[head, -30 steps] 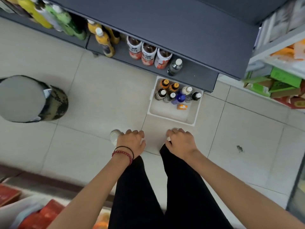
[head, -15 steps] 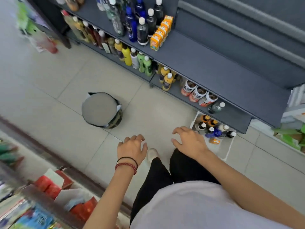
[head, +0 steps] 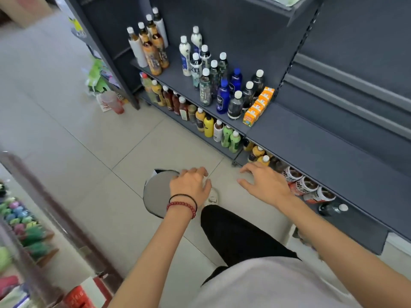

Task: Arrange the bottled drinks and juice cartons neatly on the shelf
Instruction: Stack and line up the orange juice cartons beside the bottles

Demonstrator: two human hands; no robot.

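Note:
A dark grey shelf [head: 311, 138] runs along the right. On its middle board stand several bottled drinks [head: 206, 85] with white and blue caps, and a row of orange juice cartons [head: 258, 106] beside them. The bottom board holds more bottles [head: 209, 125] and three brown cups [head: 308, 186]. My left hand [head: 191, 185], with bracelets on its wrist, hovers over the floor, fingers loosely curled, holding nothing. My right hand [head: 264, 182] is spread open in front of the bottom board, holding nothing.
A round grey stool [head: 155, 194] stands on the tiled floor under my left hand. A lone dark bottle [head: 332, 208] lies on the bottom board at the right. A counter [head: 26, 230] with coloured goods runs along the left. Green packets [head: 96, 76] hang at the shelf's end.
The view has swung up from the floor to the shelf as I rise. Both hands have lifted off my knees and opened. The white bin of bottles has dropped out of sight.

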